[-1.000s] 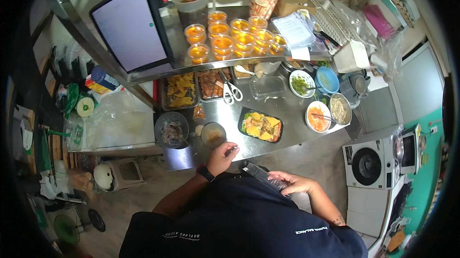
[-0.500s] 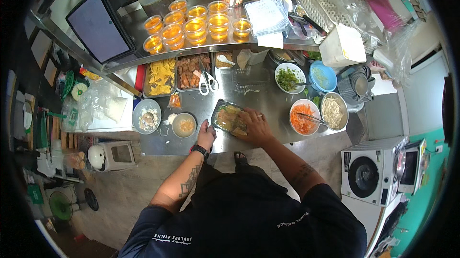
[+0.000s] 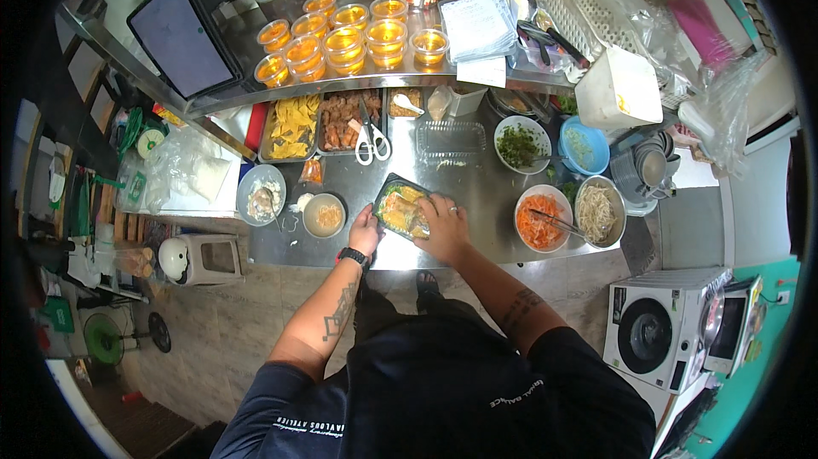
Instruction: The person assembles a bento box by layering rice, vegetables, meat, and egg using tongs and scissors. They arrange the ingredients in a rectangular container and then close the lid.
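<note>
While both your hands clasp the tray (image 3: 400, 208), left hand (image 3: 365, 233) at its edge, right hand (image 3: 443, 225) pressing on top, keep it level. It looks light and flimsy, so grip the rim.

We see a black food tray (image 3: 399, 208) filled with yellow and green, on a grey steel counter (image 3: 477, 191). One bowl (image 3: 542, 220) holds orange shreds, its neighbour (image 3: 596, 212) pale noodles, and a blue bowl (image 3: 586, 146) sits behind. The lidded cups (image 3: 345, 37) on the shelf glow amber-orange. The scissors (image 3: 371, 137) have white handles. Our shirt (image 3: 443, 391) is dark navy with white lettering.
</note>
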{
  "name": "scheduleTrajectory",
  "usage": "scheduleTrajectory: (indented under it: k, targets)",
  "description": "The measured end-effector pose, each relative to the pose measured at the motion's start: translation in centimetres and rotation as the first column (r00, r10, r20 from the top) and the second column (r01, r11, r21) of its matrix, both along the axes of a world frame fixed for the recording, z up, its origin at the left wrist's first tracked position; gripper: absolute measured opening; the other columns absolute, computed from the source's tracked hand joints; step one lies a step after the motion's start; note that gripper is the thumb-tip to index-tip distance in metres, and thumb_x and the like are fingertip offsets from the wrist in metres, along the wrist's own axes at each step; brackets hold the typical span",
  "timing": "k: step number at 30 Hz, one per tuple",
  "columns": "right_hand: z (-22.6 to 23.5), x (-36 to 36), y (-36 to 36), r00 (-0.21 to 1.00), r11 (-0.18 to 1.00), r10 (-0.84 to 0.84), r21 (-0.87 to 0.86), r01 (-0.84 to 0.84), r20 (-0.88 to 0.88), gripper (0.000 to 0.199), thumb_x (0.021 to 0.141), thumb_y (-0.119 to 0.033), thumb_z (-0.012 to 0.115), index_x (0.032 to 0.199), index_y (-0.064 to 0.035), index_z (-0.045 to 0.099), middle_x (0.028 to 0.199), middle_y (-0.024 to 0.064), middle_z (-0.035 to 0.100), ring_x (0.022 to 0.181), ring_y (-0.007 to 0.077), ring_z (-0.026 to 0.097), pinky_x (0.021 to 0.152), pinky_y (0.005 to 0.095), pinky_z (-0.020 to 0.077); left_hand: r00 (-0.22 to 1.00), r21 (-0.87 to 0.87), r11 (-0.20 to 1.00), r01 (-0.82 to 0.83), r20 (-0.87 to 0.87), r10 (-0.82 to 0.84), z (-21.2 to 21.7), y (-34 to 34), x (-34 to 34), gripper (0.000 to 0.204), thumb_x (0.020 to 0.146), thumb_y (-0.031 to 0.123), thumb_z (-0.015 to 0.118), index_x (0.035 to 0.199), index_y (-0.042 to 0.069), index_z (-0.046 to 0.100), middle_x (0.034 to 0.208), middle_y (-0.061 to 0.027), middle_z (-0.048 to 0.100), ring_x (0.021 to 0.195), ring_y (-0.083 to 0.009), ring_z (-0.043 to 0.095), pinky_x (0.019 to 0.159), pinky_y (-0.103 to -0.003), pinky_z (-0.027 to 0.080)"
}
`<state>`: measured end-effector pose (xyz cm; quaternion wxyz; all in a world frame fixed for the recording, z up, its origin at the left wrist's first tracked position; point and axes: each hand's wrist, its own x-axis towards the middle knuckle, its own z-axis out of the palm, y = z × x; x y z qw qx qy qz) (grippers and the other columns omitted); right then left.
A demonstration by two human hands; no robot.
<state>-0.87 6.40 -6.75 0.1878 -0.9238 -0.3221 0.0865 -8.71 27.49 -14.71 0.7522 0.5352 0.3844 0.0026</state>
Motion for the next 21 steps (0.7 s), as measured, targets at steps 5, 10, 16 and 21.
scheduleTrajectory:
  k: [5, 10, 16, 21]
  targets:
    - [-0.7, 0.3, -0.3, 1.0, 0.999, 0.019, -0.046, -0.018, 0.012, 0.091, 0.066, -0.044, 0.083, 0.144, -0.0197, 0.043, 0.144, 0.0119, 0.046, 0.135, 0.0318, 0.043, 0.104, 0.0565, 0.0376, 1.0, 0.08, 0.996, 0.029, 0.007, -0.03, -1.9, 0.9, 0.2, 0.047, 0.105, 0.008, 0.05, 0.151, 0.006, 0.045, 0.104, 0.0002, 0.068, 0.072, -0.0075, 0.06, 0.064, -0.025, 0.055]
    - [-0.4, 0.2, -0.4, 0.999, 0.999, 0.051, 0.01, -0.051, 0.015, 0.1, 0.064, -0.051, 0.085, 0.146, -0.017, 0.041, 0.144, 0.012, 0.047, 0.136, 0.0316, 0.043, 0.105, 0.0545, 0.0364, 1.0, 0.157, 0.987, 0.027, -0.016, -0.025, -2.5, 0.9, 0.2, 0.043, 0.102, 0.003, 0.054, 0.145, 0.004, 0.053, 0.098, 0.0005, 0.067, 0.072, -0.0081, 0.061, 0.066, -0.024, 0.056]
    - [-0.2, 1.8, -0.8, 0.982, 0.999, 0.014, 0.048, -0.005, -0.19, 0.104, 0.063, -0.048, 0.085, 0.148, -0.0089, 0.039, 0.144, 0.0121, 0.048, 0.135, 0.0313, 0.043, 0.107, 0.0506, 0.0354, 1.0, 0.156, 0.988, 0.013, 0.02, -0.016, -1.8, 1.6, 0.6, 0.041, 0.097, -0.005, 0.057, 0.138, -0.001, 0.06, 0.102, -0.0068, 0.074, 0.068, -0.0086, 0.063, 0.058, -0.024, 0.052]
    - [-0.8, 0.9, 0.3, 0.999, 0.999, -0.022, 0.023, 0.023, -0.049, 0.1, 0.064, -0.042, 0.084, 0.146, -0.0062, 0.041, 0.143, 0.0118, 0.05, 0.133, 0.0311, 0.044, 0.108, 0.0484, 0.0347, 0.999, 0.149, 0.989, 0.009, -0.041, -0.003, -0.9, 1.5, 0.6, 0.042, 0.098, -0.002, 0.059, 0.14, -0.002, 0.057, 0.102, -0.0043, 0.07, 0.073, -0.0098, 0.064, 0.066, -0.025, 0.058]
